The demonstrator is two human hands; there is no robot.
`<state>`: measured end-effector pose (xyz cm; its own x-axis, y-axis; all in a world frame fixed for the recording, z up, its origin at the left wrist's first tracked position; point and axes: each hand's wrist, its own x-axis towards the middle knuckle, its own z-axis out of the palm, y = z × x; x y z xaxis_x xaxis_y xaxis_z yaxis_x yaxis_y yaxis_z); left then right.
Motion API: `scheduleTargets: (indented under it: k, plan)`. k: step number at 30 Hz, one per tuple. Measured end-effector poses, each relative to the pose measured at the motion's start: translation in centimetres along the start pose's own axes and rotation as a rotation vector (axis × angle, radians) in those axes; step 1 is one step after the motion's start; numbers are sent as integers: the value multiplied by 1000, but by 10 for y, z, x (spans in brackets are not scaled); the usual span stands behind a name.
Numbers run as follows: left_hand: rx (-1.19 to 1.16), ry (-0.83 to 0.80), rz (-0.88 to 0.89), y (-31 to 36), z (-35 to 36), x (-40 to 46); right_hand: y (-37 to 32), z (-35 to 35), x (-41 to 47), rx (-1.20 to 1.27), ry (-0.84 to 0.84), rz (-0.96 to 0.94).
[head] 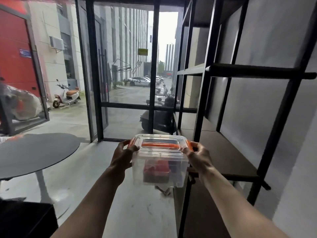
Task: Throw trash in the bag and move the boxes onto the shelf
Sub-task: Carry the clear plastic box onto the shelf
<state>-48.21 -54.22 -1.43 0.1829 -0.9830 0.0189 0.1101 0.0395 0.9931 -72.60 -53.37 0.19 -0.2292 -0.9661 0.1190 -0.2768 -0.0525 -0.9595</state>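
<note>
I hold a clear plastic box (pixel 160 166) with an orange handle and orange side latches in the air in front of me, above the floor. Red and dark items show through its walls. My left hand (pixel 122 156) grips its left end and my right hand (pixel 197 157) grips its right end. Just to the right stands a black metal shelf (pixel 228 152) with brown boards; the box's right edge is near the shelf's front post. No trash bag is in view.
A round dark table (pixel 34 152) stands at the left on a white leg. A dark object (pixel 25 219) fills the lower left corner. Glass doors with black frames (pixel 152 83) are ahead, with scooters parked outside. The grey floor (pixel 137 212) runs between table and shelf.
</note>
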Motion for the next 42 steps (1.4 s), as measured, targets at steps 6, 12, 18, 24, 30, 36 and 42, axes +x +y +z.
scheduleTargets:
  k: [6,12,18,24,30,36,42]
  plan:
    - [15,39,10,-9,3,126,9,53,123,33,-31,-16]
    - [67,39,25,-30,8,292,34,120,282,96,-52,-22]
    - [79,44,13,-24,25,469,26,179,459,153,-96,23]
    - [48,83,16,-19,38,611,14,227,595,133,-54,27]
    - [50,38,19,-30,47,758,24,279,720,98,19,44]
    - [106,-123,-5,-32,77,921,33,319,847,71,168,125]
    - [161,-297,-26,-38,150,1057,49,309,947,44,346,191]
